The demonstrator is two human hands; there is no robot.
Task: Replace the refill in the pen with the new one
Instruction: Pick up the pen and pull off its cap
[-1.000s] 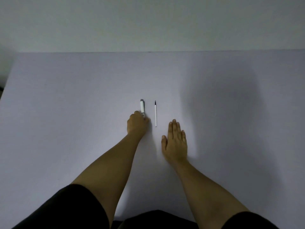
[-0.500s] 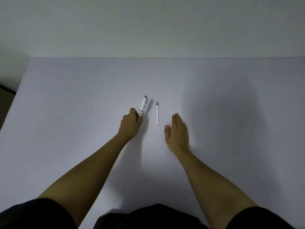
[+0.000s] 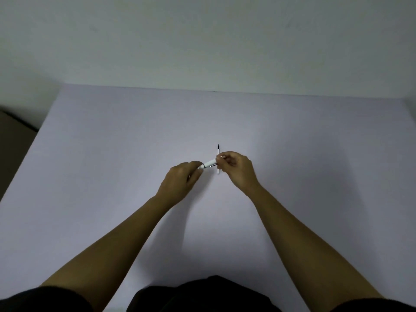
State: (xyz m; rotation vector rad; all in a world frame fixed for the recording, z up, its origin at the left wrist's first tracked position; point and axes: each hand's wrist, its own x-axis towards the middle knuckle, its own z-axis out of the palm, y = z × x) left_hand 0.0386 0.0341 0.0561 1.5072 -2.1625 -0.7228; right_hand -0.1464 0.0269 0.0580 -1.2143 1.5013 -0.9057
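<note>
Both hands' grip clamped on pen [image 3: 209,164]; refill [image 3: 218,152] behind, partly hidden.

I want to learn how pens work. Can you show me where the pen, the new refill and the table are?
pen [image 3: 209,163], head view, on its white barrel between both hands.
new refill [image 3: 218,150], head view, on its upper white shaft.
table [image 3: 112,143], head view, on bare surface.

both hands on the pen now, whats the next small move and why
Probably twist the two ends against each other to unscrew the barrel. The left hand grips one end of the pen and the right hand pinches the other, holding it above the table. The pen looks closed, and the new refill lies untouched on the table behind it, so the pen needs opening first.
</note>
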